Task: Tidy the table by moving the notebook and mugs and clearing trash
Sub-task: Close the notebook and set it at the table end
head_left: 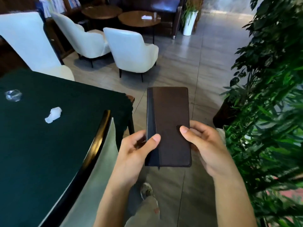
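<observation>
A closed dark brown notebook (169, 118) with a black spine is held out over the floor, to the right of the table. My left hand (136, 149) grips its lower left edge, thumb on the cover. My right hand (205, 145) grips the lower right edge, thumb on top. On the dark green table (41, 153) lies a crumpled white tissue (53, 114). A crumpled piece of clear plastic (13, 95) sits at the table's far left. No mugs are in view.
A chair back (101, 138) with a black rim stands against the table's right side. White armchairs (131, 51) and round wooden tables (139, 18) stand further back. Leafy green plants (270, 95) fill the right side. My shoe (146, 190) is on the tiled floor below.
</observation>
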Available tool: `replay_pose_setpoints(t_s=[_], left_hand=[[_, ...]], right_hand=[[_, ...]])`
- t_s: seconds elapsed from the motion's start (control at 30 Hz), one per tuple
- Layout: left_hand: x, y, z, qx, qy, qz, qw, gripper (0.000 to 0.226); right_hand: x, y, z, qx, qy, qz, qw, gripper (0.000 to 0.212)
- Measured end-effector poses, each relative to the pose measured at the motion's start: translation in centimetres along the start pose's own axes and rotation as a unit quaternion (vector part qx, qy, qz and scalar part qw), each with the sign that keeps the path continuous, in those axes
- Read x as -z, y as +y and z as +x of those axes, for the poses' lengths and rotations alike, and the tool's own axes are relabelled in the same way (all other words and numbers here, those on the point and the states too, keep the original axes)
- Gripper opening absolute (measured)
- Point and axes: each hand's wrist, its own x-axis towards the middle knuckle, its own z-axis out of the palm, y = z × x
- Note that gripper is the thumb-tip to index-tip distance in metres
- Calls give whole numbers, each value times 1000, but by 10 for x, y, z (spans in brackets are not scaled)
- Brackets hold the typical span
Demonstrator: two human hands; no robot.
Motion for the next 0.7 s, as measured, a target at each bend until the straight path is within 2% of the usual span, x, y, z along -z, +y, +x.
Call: replay_pose_setpoints(t_s=[0.2,0.37,0.5,0.7], left_hand=[[14,35,86,-33,26,24,999,29],[41,57,134,-31,43,39,998,29],[64,60,151,-31,40,13,999,34],[96,58,160,-48,97,-56,993,34]], right_hand=[[-24,-30,96,43,-10,-5,999,19],[-48,-34,152,50,-19,18,998,32],[-66,-35,184,68,-51,-3,996,25],[-106,-32,222,54,-110,-42,992,25]])
